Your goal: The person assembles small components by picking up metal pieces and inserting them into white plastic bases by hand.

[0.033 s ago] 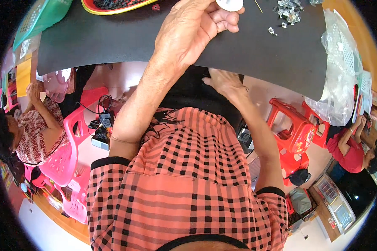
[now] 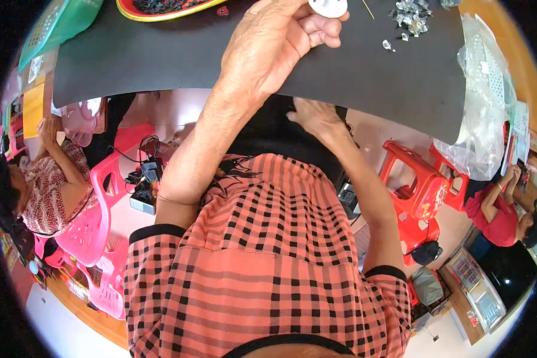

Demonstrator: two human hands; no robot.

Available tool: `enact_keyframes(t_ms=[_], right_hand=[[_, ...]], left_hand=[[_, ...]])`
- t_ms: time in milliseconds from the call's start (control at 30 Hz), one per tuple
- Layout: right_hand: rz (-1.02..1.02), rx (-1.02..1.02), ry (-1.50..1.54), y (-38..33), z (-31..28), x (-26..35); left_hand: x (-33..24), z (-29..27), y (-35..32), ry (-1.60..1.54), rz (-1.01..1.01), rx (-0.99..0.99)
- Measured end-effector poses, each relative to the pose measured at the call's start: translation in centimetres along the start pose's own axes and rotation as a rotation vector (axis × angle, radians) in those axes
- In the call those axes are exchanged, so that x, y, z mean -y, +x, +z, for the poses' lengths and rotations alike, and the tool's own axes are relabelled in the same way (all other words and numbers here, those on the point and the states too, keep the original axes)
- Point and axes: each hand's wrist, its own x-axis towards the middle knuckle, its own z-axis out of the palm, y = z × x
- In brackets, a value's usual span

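Observation:
My left hand (image 2: 268, 51) reaches over the dark table top (image 2: 149, 56), its fingers closed on a white round disc with small holes (image 2: 329, 6) at the upper edge of the view. Part of the disc and the fingertips on it are cut off there. My right hand (image 2: 317, 116) is lower, by the table's near edge and above my dark-clothed lap. Its thumb points left; the table edge hides its fingers. Clear, shiny small pieces (image 2: 413, 18) lie in a pile to the right of the disc, with a few loose ones nearer. Close to them is a thin gold-coloured stick (image 2: 369, 8).
A yellow-rimmed bowl of dark bits (image 2: 173, 14) and a green basket (image 2: 59, 30) stand at the far left. Clear plastic bags (image 2: 483, 101) hang over the right edge. Red stools (image 2: 420, 185) and pink chairs (image 2: 86, 232) flank me. Two people sit further off, left and right.
My right hand has shifted very slightly to the left by the table edge. The left hand and the white disc stay almost in place.

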Motion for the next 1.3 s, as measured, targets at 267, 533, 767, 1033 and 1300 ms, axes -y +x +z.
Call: enact_keyframes(t_ms=[267, 533, 767, 1033, 1300], right_hand=[[0.018, 0.179, -0.083, 2.4, 2.5, -0.4], [-0.125, 0.155, 0.461, -1.3, -1.5, -0.1], [-0.442, 0.177, 0.783, -7.1, -11.8, 4.3], [-0.347, -0.465, 0.177, -2.8, -17.7, 0.9], [-0.307, -0.408, 0.278, -2.2, -19.4, 0.5]], left_hand=[[-0.1, -0.2, 0.0, -0.039, -0.047, 0.003], [0.6, -0.7, 0.3, -0.043, -0.105, -0.031], [1.1, -0.9, 0.3, 0.156, 0.012, -0.043], [0.3, -0.5, -0.1, 0.198, 0.126, -0.107], [-0.1, -1.0, -0.4, 0.234, 0.116, -0.162]])
